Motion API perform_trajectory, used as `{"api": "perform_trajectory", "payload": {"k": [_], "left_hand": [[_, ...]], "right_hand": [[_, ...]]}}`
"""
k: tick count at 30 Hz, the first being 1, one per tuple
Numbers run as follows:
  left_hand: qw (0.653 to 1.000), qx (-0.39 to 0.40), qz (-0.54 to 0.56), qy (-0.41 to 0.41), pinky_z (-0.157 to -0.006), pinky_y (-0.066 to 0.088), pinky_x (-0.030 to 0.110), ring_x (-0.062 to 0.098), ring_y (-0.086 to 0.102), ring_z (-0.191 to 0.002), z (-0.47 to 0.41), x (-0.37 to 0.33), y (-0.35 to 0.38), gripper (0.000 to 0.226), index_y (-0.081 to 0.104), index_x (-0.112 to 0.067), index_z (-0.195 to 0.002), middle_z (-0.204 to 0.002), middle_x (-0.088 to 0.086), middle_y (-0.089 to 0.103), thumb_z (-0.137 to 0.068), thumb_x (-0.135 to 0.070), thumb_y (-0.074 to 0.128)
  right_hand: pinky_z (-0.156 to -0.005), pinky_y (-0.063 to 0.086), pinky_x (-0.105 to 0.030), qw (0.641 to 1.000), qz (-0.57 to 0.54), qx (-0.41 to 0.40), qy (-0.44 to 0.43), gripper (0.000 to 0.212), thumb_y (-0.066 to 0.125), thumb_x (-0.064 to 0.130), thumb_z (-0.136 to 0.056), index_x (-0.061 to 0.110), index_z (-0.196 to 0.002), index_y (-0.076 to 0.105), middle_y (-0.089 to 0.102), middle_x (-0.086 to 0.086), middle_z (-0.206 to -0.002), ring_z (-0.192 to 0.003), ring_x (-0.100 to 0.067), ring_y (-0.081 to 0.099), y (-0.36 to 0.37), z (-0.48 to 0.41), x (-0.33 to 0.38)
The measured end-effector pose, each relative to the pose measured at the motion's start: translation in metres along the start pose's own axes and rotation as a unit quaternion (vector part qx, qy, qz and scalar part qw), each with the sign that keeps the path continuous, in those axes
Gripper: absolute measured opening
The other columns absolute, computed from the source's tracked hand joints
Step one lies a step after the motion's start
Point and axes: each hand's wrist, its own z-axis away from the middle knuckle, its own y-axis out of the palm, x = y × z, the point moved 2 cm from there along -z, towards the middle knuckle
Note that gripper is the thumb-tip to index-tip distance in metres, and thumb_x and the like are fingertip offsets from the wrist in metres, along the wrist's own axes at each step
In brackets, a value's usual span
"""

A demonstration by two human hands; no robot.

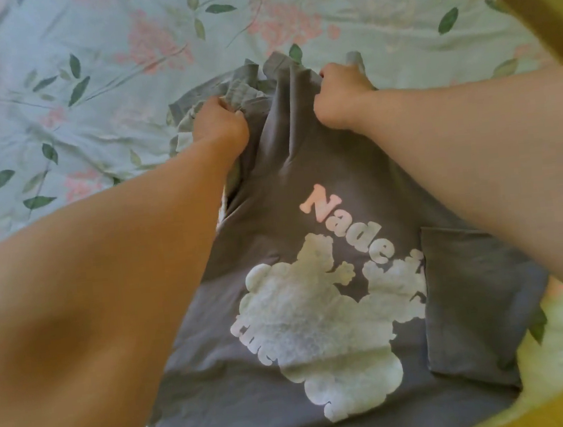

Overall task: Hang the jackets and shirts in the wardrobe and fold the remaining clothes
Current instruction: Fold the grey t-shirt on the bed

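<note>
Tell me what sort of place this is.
Probably a bedroom: a rumpled floral bedsheet covers the whole surface, and a grey printed T-shirt lies spread on it, gripped at its far end by the left hand and right hand.

Items in view, by kind and number.
One grey T-shirt [215, 323], bearing one white printed figure [319, 330] and one line of pale lettering [347, 227], with one sleeve [470, 298] showing; two hands, namely one left hand [220, 123] and one right hand [341, 94]; one floral bedsheet [86, 60]; one paler bunch of cloth [244, 91], which may or may not be a second garment.
</note>
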Motion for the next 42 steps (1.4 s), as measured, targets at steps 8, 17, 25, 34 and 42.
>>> {"api": "perform_trajectory", "payload": {"k": [8,17,25,34,42], "left_hand": [[0.877,-0.012,0.417,-0.237,-0.048,0.050,0.021,0.020,0.074,-0.061,0.008,0.002,-0.025,0.037,0.056,-0.009,-0.123,-0.114,0.006,0.071,-0.107,-0.022,0.025],[0.831,-0.022,0.474,-0.292,-0.072,0.064,0.029,0.022,0.075,-0.073,0.022,0.011,-0.041,0.020,0.058,-0.010,-0.107,-0.086,0.011,0.072,-0.107,-0.024,0.043],[0.942,-0.024,0.296,-0.155,-0.057,0.055,0.027,0.022,0.062,-0.068,0.101,0.037,-0.009,0.023,0.063,-0.018,-0.088,-0.078,0.004,0.064,-0.079,0.000,0.074],[0.941,0.027,0.228,-0.251,-0.066,0.049,0.032,0.014,0.057,-0.082,0.149,0.063,0.042,0.049,0.049,-0.018,-0.110,-0.096,-0.003,0.056,-0.084,-0.047,0.079],[0.847,0.075,0.369,-0.376,-0.111,0.044,0.050,0.034,0.055,-0.128,0.118,0.052,0.042,0.092,0.049,-0.013,-0.147,-0.142,0.009,0.057,-0.081,-0.077,0.062]], "right_hand": [[-0.100,0.050,-0.038,0.990,-0.117,-0.002,0.080,0.029,0.050,0.013,-0.094,0.013,-0.117,0.068,0.066,-0.011,-0.117,-0.115,-0.032,0.059,-0.012,0.006,0.006],[-0.086,0.060,-0.034,0.869,-0.463,0.121,0.126,0.031,0.062,0.014,-0.087,0.014,-0.118,0.062,0.062,-0.005,-0.106,-0.091,-0.022,0.064,-0.029,0.001,0.030],[-0.072,0.062,-0.040,0.837,-0.511,0.045,0.190,0.035,0.075,0.044,-0.085,0.015,-0.067,0.066,0.064,-0.001,-0.056,-0.066,-0.025,0.069,-0.003,0.015,-0.026],[-0.078,0.057,-0.033,0.892,-0.392,0.078,0.213,0.048,0.083,0.020,-0.081,0.010,-0.124,0.062,0.067,-0.004,-0.105,-0.099,-0.021,0.066,0.022,0.031,-0.055],[-0.099,0.053,-0.041,0.884,-0.396,0.055,0.244,0.059,0.066,0.045,-0.093,0.007,-0.137,0.055,0.061,-0.012,-0.132,-0.115,-0.031,0.061,0.016,0.027,-0.046]]}}
